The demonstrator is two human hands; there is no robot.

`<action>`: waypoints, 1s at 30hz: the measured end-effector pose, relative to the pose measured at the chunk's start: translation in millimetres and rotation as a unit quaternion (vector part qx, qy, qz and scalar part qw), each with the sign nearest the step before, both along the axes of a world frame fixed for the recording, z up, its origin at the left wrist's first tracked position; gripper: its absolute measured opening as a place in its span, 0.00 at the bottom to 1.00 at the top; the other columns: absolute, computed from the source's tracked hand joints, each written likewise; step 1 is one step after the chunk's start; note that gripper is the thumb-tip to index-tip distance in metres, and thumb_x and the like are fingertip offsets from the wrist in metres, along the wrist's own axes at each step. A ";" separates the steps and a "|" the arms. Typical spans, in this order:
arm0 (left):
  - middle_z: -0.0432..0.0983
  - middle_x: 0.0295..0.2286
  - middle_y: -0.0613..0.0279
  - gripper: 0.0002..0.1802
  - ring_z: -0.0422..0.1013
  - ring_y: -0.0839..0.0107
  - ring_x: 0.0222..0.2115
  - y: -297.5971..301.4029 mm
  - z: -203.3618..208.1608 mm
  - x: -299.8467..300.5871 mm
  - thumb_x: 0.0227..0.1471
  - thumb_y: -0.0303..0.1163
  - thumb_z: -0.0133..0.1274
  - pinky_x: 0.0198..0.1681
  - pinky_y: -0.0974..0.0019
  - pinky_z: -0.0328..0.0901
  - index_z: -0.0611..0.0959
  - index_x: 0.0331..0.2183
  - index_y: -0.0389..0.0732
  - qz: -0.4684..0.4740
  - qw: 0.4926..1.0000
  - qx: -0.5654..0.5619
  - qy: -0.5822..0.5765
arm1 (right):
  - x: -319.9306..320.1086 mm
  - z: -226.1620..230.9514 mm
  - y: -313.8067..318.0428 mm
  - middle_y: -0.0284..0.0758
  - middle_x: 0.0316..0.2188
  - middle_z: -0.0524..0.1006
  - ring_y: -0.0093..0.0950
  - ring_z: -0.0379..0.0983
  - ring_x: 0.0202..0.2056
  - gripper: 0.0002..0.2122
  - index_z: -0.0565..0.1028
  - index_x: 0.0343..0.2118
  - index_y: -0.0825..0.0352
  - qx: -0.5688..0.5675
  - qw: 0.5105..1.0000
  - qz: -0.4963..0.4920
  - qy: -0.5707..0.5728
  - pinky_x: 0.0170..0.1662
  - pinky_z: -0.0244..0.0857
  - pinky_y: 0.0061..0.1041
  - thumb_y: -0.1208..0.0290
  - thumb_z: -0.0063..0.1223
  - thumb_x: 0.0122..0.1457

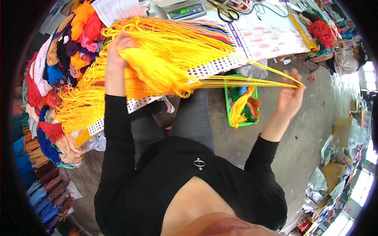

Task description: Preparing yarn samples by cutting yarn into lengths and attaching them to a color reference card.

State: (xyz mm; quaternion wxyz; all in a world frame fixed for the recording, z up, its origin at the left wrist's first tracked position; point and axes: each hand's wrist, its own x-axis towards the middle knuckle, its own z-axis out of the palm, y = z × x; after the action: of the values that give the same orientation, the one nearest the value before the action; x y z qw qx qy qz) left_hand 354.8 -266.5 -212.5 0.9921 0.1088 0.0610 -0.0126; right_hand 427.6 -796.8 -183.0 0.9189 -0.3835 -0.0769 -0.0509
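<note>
My left hand (117,51) is closed round a thick bright yellow thread bundle (157,67), raised over the table. From it, yellow strands (252,83) run taut to the right, where my right hand (290,94) holds their far end between its fingers, out past the table's edge. Beneath the bundle, many more yellow threads (173,39) lie spread over a white strip with rows of dark holes (220,65). Pink, blue and red threads (214,32) lie beside them at the back.
A digital scale (186,11) and black-handled scissors (228,15) stand at the back of the table. Printed sheets (271,39) lie on the right. Below is a green basket (241,124) with yarn. Colourful skeins (53,72) pile up at left. Another person (346,61) is far right.
</note>
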 end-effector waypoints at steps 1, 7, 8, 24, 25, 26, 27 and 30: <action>0.52 0.09 0.75 0.16 0.50 0.81 0.09 29.9 -3.1 -0.7 0.52 0.30 0.45 0.17 0.75 0.51 0.65 0.15 0.45 0.047 0.999 0.018 0.004 | 5.8 1.8 -12.4 0.40 0.39 0.71 0.35 0.67 0.44 0.11 0.67 0.37 0.73 0.100 0.993 -0.054 0.018 0.47 0.64 0.32 0.68 0.40 0.60; 0.58 0.10 0.73 0.06 0.59 0.75 0.16 224.3 26.0 -47.8 0.44 0.29 0.45 0.25 0.70 0.58 0.69 0.19 0.41 0.396 0.897 0.191 -0.046 | 62.7 -53.0 -221.7 0.28 0.20 0.63 0.21 0.57 0.21 0.08 0.65 0.24 0.64 0.014 0.987 -0.155 0.050 0.24 0.53 0.18 0.67 0.45 0.57; 0.59 0.12 0.73 0.10 0.61 0.76 0.19 141.8 32.2 -10.1 0.46 0.34 0.43 0.28 0.68 0.60 0.74 0.24 0.37 0.500 0.848 0.138 0.110 | 44.7 -36.5 -246.6 0.28 0.20 0.63 0.21 0.57 0.21 0.08 0.65 0.24 0.64 -0.019 0.981 -0.184 0.053 0.24 0.53 0.18 0.67 0.45 0.57; 0.75 0.35 0.59 0.16 0.70 0.73 0.28 -260.4 -50.1 114.5 0.49 0.38 0.53 0.31 0.70 0.69 0.76 0.38 0.39 -0.172 0.951 0.186 0.177 | 131.6 -129.3 65.6 0.32 0.19 0.75 0.17 0.68 0.19 0.07 0.73 0.33 0.71 -0.561 0.814 0.144 -0.041 0.23 0.62 0.17 0.74 0.50 0.53; 0.75 0.34 0.59 0.17 0.71 0.71 0.28 -269.0 -59.2 118.5 0.49 0.39 0.53 0.31 0.69 0.69 0.75 0.38 0.38 -0.183 0.937 0.199 0.219 | 135.7 -136.5 72.6 0.31 0.19 0.74 0.17 0.68 0.19 0.06 0.74 0.32 0.71 -0.578 0.799 0.162 -0.031 0.23 0.62 0.16 0.75 0.50 0.53; 0.73 0.30 0.60 0.17 0.71 0.68 0.28 -275.1 -68.3 122.9 0.49 0.39 0.54 0.30 0.67 0.69 0.74 0.37 0.38 -0.197 0.937 0.201 0.209 | 140.2 -144.0 74.6 0.31 0.18 0.74 0.17 0.68 0.19 0.06 0.74 0.31 0.71 -0.595 0.783 0.179 -0.020 0.23 0.62 0.16 0.75 0.50 0.53; 0.73 0.30 0.60 0.17 0.71 0.67 0.28 -280.2 -77.0 127.9 0.49 0.39 0.54 0.30 0.67 0.69 0.74 0.37 0.38 -0.207 0.932 0.212 0.211 | 143.1 -151.3 74.4 0.30 0.17 0.74 0.17 0.68 0.19 0.07 0.75 0.29 0.70 -0.580 0.792 0.188 -0.016 0.24 0.62 0.18 0.72 0.50 0.54; 0.72 0.27 0.60 0.15 0.72 0.67 0.27 -285.2 -75.0 134.6 0.48 0.38 0.54 0.28 0.66 0.70 0.74 0.34 0.38 -0.206 0.927 0.220 0.226 | 140.0 -153.3 84.0 0.27 0.17 0.72 0.14 0.63 0.16 0.07 0.74 0.30 0.69 -0.640 0.752 0.157 -0.026 0.20 0.59 0.16 0.71 0.48 0.55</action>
State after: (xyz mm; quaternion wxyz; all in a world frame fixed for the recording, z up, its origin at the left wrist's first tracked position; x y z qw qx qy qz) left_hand 489.5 -551.6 -287.4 0.8789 0.3286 0.2608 -0.2270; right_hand 567.7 -712.8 -336.3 0.4514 -0.8629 -0.1749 0.1454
